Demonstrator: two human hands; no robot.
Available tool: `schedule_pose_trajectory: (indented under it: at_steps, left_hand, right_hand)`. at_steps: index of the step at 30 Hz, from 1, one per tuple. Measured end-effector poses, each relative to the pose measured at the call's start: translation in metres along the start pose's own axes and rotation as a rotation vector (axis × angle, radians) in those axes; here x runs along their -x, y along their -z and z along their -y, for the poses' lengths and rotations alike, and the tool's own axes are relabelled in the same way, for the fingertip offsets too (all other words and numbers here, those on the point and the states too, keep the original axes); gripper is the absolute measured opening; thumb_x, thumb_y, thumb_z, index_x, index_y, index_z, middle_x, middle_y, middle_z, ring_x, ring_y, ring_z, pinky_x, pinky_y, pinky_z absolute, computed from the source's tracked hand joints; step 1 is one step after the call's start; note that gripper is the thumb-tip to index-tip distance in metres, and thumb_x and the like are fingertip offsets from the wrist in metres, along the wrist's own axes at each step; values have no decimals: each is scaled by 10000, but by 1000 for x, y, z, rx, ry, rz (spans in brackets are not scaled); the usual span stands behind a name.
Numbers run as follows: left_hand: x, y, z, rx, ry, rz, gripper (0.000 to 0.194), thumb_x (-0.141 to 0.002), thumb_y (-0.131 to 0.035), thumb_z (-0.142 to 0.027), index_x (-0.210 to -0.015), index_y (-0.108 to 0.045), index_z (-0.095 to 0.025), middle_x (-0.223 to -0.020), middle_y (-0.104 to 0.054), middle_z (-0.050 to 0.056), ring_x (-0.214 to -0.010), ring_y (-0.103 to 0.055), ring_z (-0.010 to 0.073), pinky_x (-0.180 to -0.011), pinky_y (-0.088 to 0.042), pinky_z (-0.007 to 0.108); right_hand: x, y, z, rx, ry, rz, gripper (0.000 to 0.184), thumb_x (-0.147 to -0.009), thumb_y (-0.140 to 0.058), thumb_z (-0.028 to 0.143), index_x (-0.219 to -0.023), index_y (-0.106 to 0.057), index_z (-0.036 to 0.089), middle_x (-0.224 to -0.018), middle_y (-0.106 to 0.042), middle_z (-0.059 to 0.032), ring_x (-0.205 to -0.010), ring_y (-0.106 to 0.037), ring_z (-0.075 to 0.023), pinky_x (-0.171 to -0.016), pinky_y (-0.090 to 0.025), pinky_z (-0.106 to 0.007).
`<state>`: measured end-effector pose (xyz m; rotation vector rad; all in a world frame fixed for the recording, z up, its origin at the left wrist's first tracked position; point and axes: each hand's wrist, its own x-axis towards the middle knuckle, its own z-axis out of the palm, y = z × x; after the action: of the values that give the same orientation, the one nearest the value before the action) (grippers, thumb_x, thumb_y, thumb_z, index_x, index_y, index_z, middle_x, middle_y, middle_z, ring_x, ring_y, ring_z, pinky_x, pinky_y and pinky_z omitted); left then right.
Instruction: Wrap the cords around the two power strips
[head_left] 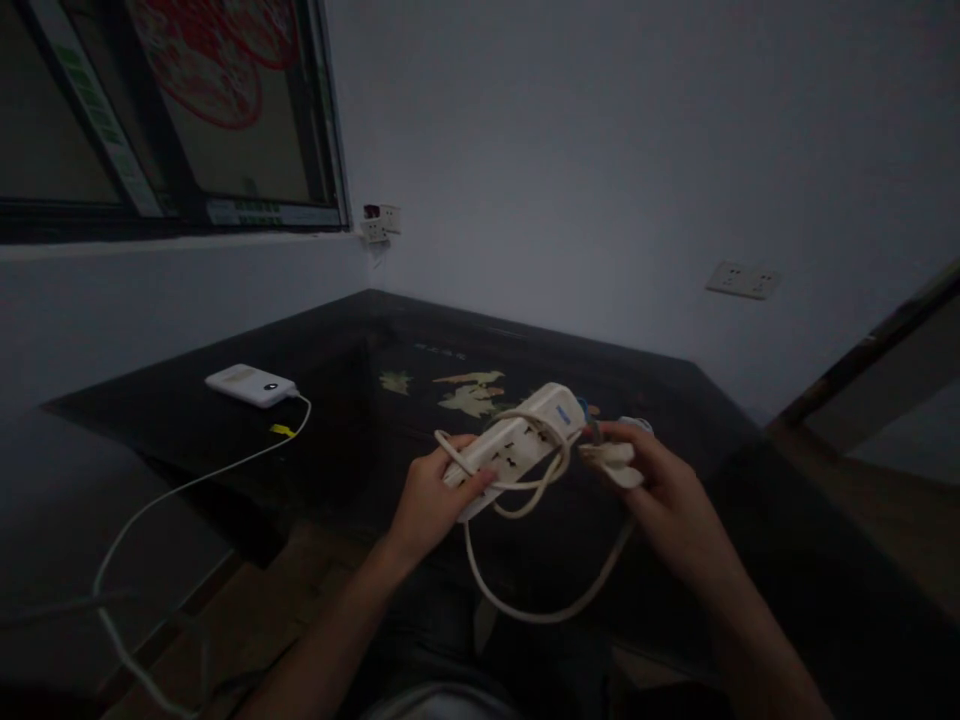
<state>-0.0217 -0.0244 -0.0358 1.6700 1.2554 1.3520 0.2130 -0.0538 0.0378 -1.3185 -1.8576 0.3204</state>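
My left hand [442,492] grips the near end of a white power strip [517,447], its thumb pressed on the socket face. The strip is held tilted above the dark table, its far end up and to the right. A white cord [536,618] is wound loosely around it and hangs below in a loop toward my right hand [660,490]. That hand is closed around a white plug [616,462] just right of the strip's far end. Part of the plug is hidden by my fingers.
The black table [337,340] has a leaf-patterned top [469,395]. On its left lies a white power bank [251,385] with a white cable [187,485] and a yellow tag [282,431]. Wall sockets [744,280] are behind, and a window [187,120] is at upper left.
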Motion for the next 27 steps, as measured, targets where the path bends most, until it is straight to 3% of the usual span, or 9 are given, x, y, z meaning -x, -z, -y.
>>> schedule_pose_trajectory:
  at_steps: [3,7,11,15,18,22,25,27]
  left_hand:
    - [7,-6,-5,-52,-35,97,388,-732,-671,-371,-1058,-643,-162,-976,-708,59,-842,-659,197,-757,-497,263]
    - [13,-9,-6,-63,-41,88,390,-730,-673,-369,-1066,-647,-172,-994,-711,64,-850,-666,208,-769,-499,277]
    - [12,-9,-4,28,10,77,354,-705,-692,-362,-1002,-676,-169,-935,-722,64,-823,-670,220,-744,-508,282]
    - [13,-11,-5,150,63,66,436,-701,-693,-352,-1094,-637,-173,-1080,-685,79,-983,-635,237,-846,-487,306]
    - [16,-13,-5,142,59,45,496,-704,-693,-342,-1160,-595,-174,-1163,-646,88,-1063,-597,242,-905,-457,318]
    - [20,-12,-4,83,52,26,570,-713,-691,-341,-1242,-545,-187,-1074,-668,66,-930,-625,221,-812,-482,289]
    - [20,-8,-6,128,88,71,713,-727,-684,-359,-1374,-425,-206,-1054,-680,53,-897,-632,219,-768,-494,276]
    - [19,-6,-7,178,109,119,677,-748,-665,-371,-1364,-447,-195,-1139,-661,66,-987,-618,235,-823,-488,280]
  right_hand:
    - [-14,-13,16,231,52,77,249,-771,-485,122,-984,-592,195,-952,-659,-68,-820,-616,-197,-701,-445,-293]
    - [-15,-22,21,483,30,172,172,-813,-490,134,-933,-597,192,-944,-658,-81,-816,-622,-221,-672,-418,-296]
    - [-9,-19,16,365,105,243,181,-893,-422,203,-918,-601,200,-870,-670,-75,-795,-625,-221,-659,-415,-293]
    - [-8,-16,11,181,176,243,225,-907,-388,215,-937,-612,215,-874,-684,-71,-812,-631,-217,-678,-432,-297]
    - [-9,-19,9,232,142,228,221,-906,-409,238,-969,-620,221,-874,-696,-71,-793,-639,-223,-667,-429,-301]
    - [-10,-23,8,304,156,207,246,-921,-400,246,-975,-637,212,-865,-698,-74,-773,-642,-217,-646,-415,-289]
    - [-10,-23,8,292,206,225,260,-935,-392,259,-995,-638,203,-872,-698,-72,-781,-645,-210,-657,-422,-286]
    - [-10,-22,9,285,232,241,261,-940,-397,277,-1012,-635,198,-899,-698,-77,-804,-648,-211,-677,-431,-288]
